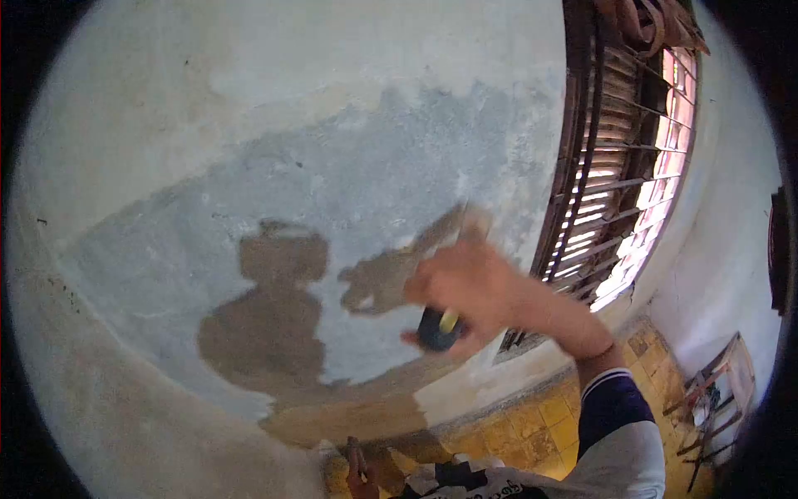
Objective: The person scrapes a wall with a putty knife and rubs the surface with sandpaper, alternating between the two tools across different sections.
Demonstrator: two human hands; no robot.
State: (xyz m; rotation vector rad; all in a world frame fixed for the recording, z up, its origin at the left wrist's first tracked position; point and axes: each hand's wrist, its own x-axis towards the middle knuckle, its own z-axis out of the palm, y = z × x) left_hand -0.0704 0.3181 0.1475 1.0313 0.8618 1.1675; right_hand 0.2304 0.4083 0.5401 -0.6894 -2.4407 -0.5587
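Note:
My right hand is raised in front of the wall, its fingers bent round a black and yellow object. Motion blurs the hand, and its grip hides part of the object. A pale blurred shape shows just above the knuckles; I cannot tell what it is. Low in the view, my left hand is closed round a narrow brownish thing too small to name. Behind my right hand, the wall has a broad grey patch amid paler plaster, with shadows of a head and a hand on it.
A barred, louvred window stands open to light at the right, with cloth at its top. Yellow tiles cover the floor below. A wooden chair-like frame leans at the lower right, and a dark object hangs at the far right.

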